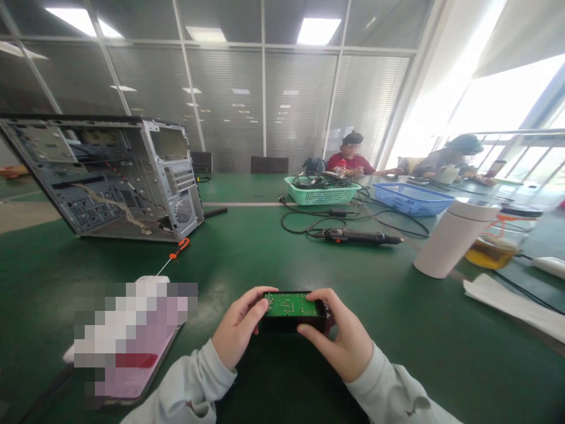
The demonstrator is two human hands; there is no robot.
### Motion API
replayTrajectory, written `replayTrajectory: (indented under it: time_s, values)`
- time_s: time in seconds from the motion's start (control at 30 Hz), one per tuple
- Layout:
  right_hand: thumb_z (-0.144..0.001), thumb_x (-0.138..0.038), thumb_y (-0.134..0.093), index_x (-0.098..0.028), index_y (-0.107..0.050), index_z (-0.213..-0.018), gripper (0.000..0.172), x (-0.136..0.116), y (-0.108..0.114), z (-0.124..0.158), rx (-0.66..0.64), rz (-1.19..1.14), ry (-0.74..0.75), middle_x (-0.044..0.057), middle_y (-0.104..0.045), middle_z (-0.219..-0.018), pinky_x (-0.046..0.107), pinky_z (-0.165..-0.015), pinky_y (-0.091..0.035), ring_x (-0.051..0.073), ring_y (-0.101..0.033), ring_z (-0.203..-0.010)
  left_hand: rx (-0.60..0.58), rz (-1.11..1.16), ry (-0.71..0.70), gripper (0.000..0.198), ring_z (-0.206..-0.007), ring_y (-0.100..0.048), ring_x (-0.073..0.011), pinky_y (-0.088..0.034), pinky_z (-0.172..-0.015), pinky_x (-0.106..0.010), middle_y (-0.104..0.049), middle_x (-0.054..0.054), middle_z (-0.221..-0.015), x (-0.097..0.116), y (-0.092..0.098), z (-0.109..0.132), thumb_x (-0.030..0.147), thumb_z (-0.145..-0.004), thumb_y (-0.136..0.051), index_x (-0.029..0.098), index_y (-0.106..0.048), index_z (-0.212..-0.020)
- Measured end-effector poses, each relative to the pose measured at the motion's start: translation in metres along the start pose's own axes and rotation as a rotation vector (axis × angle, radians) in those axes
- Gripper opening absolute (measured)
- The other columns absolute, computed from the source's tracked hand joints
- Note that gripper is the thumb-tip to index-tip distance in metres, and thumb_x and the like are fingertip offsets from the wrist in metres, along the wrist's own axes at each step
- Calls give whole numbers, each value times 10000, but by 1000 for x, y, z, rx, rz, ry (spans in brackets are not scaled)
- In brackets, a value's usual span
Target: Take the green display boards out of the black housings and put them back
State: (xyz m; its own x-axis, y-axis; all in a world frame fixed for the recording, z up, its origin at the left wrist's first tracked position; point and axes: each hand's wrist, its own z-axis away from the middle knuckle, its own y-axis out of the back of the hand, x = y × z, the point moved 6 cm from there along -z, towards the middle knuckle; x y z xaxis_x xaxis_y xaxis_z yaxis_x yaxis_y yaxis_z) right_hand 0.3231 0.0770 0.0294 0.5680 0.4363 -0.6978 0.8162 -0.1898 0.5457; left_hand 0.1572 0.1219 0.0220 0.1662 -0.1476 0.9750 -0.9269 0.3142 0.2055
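Observation:
A small black box with a green circuit board (290, 305) showing on top rests on the green table near the front edge. My left hand (238, 327) grips its left end, fingers curled over the top. My right hand (344, 337) grips the right end, thumb along the front side and fingers over the far edge. Both wrists wear grey sleeves.
An open computer case (110, 176) lies tilted at the left with a small orange-handled screwdriver (176, 252) before it. An electric screwdriver (359, 237) with cable, green basket (321, 192), blue basket (410, 200), white cup (450, 238), jar (498, 244) and papers (512, 303) lie right. Two people sit far back.

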Motion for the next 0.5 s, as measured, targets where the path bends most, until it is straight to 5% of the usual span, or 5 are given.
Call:
replayTrajectory:
  time_s: [0.2, 0.33, 0.5]
  values:
    - [-703, -492, -620, -183, -376, -796, 404, 18, -8, -2, -50, -572, -405, -25, -508, -645, 138, -329, -334, 86, -477, -405, -64, -100, -141, 494, -683, -531, -158, -413, -575, -236, -614, -58, -903, 7, -7, 8, 434, -740, -527, 202, -480, -1174]
    - [-741, -569, -495, -174, -360, -675, 423, 29, -32, 9, -326, -883, -830, -36, -447, -406, 124, -231, -281, 113, -446, -279, -197, -62, -115, 404, -573, -498, -131, -371, -499, -211, -582, -15, -679, 5, -15, 7, 511, -723, -517, 164, -557, -927]
    - [-881, -485, 63, -128, -492, -585, 724, 3, -53, 33, -763, -1317, -1196, 60, -482, -383, 171, -221, -345, 127, -436, -235, -98, -4, 14, 537, -392, -379, -87, -289, -405, -210, -407, 32, -418, -13, -6, 2, 621, -761, -312, 168, -465, -516]
